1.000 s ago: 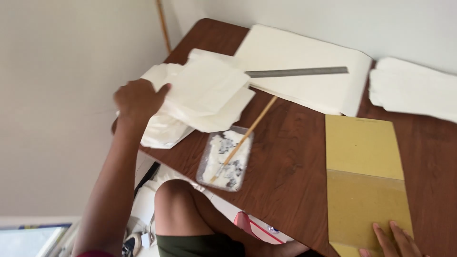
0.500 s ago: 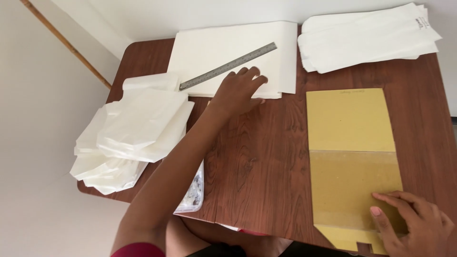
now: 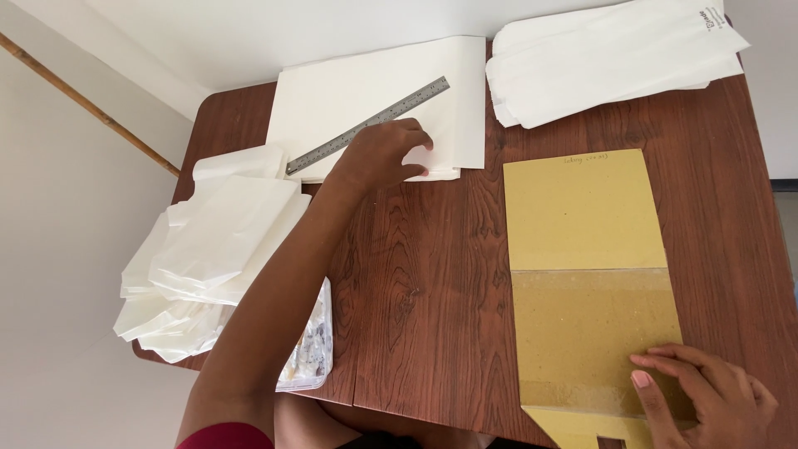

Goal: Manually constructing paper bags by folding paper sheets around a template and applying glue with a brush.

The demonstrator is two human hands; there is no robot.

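My left hand [image 3: 381, 156] reaches across the brown wooden table [image 3: 424, 274] and rests on the near edge of a stack of white paper sheets [image 3: 391, 100], fingers curled at the edge of the top sheet. A metal ruler [image 3: 366, 125] lies diagonally on that stack, just beside the hand. My right hand [image 3: 706, 403] presses flat on the lower part of a yellow-brown cardboard template [image 3: 586, 283] at the table's near right.
A pile of folded white paper bags [image 3: 212, 249] sits at the table's left edge. Another stack of white bags [image 3: 607, 58] lies at the far right. A clear plastic tub [image 3: 312, 349] shows under my left arm. A wooden stick [image 3: 83, 100] leans along the wall.
My left hand left the pile of bags on the left and moved to the white sheets by the ruler. The view swung to look straight down. My right hand stayed on the cardboard.
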